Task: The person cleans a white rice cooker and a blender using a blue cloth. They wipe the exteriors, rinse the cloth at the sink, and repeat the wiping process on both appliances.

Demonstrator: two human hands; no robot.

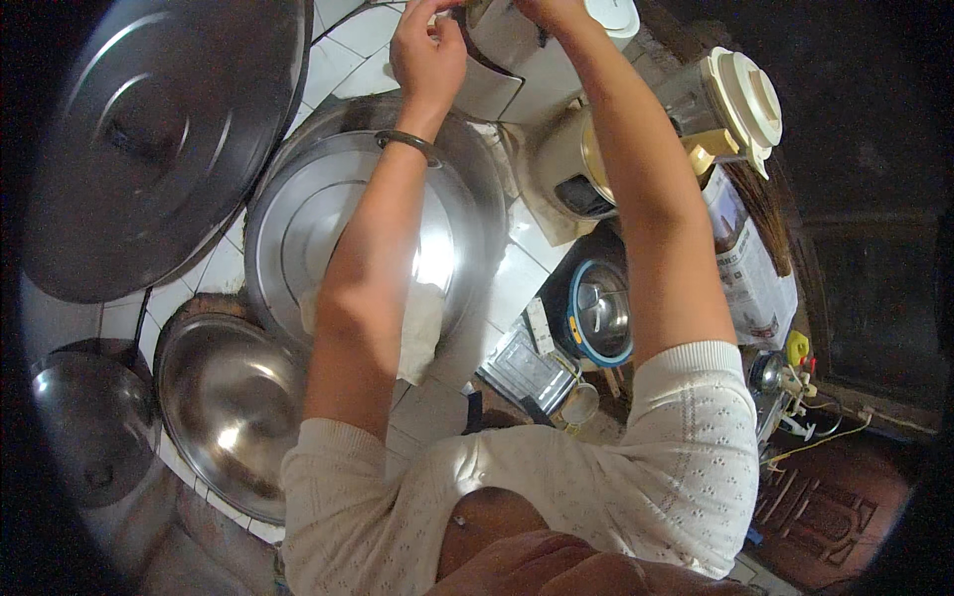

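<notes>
Both arms reach to the top edge of the view, where the fingers are partly cut off. My left hand [430, 59], with a bangle [408, 141] at the wrist, has bent fingers close to a grey rounded container [503, 33]. My right hand [555, 11] is by that container's right side; whether either hand holds something cannot be told. Below my left forearm a shiny round metal lid or basin [317, 216] sits in the tiled stove top, with a pale cloth [421, 335] on its near edge.
A large dark lid [164, 164] leans at the upper left, above a steel wok [231, 402] and a dark round lid [97, 425]. To the right are a rice cooker [563, 164], a blender jug [738, 104], a blue-rimmed pot [602, 313], newspaper [753, 276] and a straw brush [764, 216].
</notes>
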